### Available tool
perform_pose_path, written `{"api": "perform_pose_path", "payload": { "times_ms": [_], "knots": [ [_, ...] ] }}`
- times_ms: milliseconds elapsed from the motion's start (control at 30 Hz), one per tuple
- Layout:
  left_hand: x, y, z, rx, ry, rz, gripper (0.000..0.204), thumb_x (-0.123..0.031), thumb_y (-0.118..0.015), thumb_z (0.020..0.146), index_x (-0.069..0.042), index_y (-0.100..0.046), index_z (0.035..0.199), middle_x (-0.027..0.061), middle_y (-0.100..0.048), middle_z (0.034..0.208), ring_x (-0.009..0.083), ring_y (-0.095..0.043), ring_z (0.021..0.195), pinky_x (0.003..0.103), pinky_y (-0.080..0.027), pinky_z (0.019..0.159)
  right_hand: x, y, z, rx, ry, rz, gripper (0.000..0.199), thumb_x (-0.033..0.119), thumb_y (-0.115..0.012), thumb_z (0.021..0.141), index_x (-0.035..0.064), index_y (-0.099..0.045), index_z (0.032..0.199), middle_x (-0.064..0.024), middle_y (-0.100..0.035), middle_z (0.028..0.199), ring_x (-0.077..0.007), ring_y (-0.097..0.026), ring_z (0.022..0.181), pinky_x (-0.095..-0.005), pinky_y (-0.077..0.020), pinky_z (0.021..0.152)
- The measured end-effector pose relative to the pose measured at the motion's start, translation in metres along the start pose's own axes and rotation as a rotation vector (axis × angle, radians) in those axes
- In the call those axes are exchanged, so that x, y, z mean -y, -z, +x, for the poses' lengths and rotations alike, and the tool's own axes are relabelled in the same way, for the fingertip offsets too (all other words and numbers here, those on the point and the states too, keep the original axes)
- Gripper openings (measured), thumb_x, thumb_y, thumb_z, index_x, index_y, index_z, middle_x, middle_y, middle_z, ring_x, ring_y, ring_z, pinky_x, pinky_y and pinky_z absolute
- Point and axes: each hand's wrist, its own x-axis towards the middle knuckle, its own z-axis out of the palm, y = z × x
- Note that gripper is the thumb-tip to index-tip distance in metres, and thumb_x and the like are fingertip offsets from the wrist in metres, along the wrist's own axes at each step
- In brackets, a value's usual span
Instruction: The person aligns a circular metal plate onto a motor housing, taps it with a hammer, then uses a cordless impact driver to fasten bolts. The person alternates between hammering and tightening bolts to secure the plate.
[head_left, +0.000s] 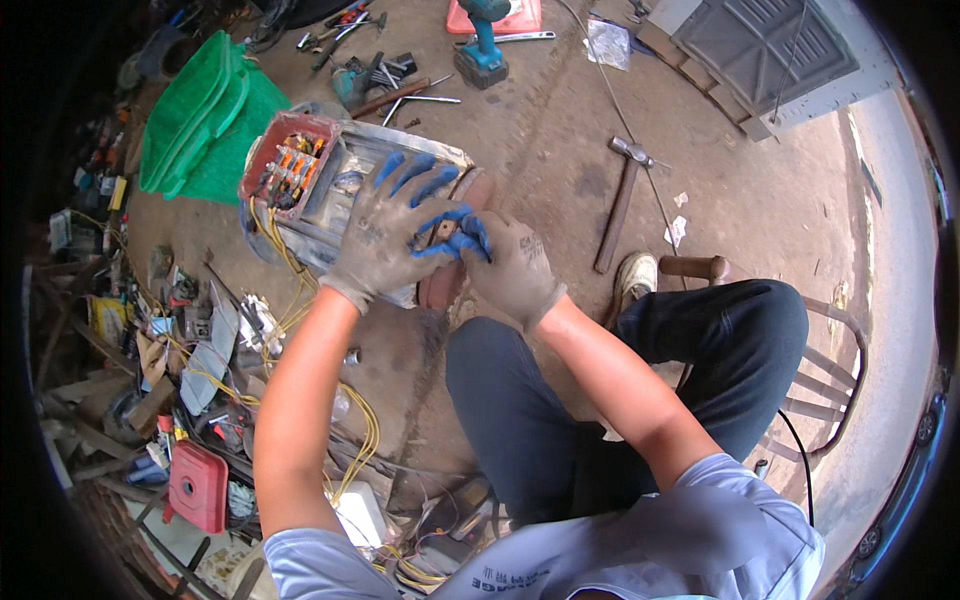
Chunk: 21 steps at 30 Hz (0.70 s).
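1. Head view, my only feed: grey machine (405, 145) lies on the floor (560, 130) ahead of the person, under both hands. Worn, grimy casing; red-rimmed box (256, 170) on its left end with orange terminals (293, 165) inside; yellow wires (275, 235) trail out; rusty brown end (438, 290) on the right.
2. Grip: I see both hands in grey gloves with blue fingertips. Left hand (390, 225) spread over the machine, thumb and index finger toward the right hand (512, 262), whose fingers are bent. They meet at the rusty end; I can't tell whether anything is pinched between them.
3. Surface and room: brown, stained floor, paler strip on the right, blue car (905, 470) at the far right edge.
4. Around: green bin (215, 130) just beside the machine; loose tools (395, 95) and a teal drill (487, 45) beyond; hammer (622, 190) to the right; grey metal panel (770, 50) upper right; red can (198, 485) amid clutter lower left.
5. In the way: gloves hide the machine's middle from me; bent legs and a chair (690, 267) take up the lower right.
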Motion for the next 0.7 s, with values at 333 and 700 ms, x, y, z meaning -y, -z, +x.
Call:
{"api": "perform_pose_path", "payload": {
  "times_ms": [333,700],
  "knots": [
    [0.002,-0.001,0.006,-0.018,0.021,-0.04,0.051,-0.039,-0.084,0.07,-0.022,-0.074,0.117,0.0062,-0.063,0.139,0.0321,-0.049,0.14,0.056,-0.028,0.123,0.007,0.0,0.003,-0.109,0.001,-0.005,0.022,0.015,-0.068,0.088,0.0028,-0.065,0.105,-0.0206,-0.067,0.1,-0.0452,-0.066,0.091,-0.0509,-0.0533,0.082],
    [-0.003,0.003,0.014,0.059,-0.05,-0.026,0.032,-0.039,-0.078,0.078,-0.024,-0.077,0.106,0.0099,-0.065,0.13,0.038,-0.055,0.128,0.059,-0.036,0.114,-0.129,0.063,0.184,-0.21,-0.447,0.668,0.046,0.023,-0.076,0.092,-0.0072,-0.065,0.126,-0.0114,-0.073,0.099,-0.0166,-0.07,0.079,-0.0292,-0.0583,0.069]
  ]
}}
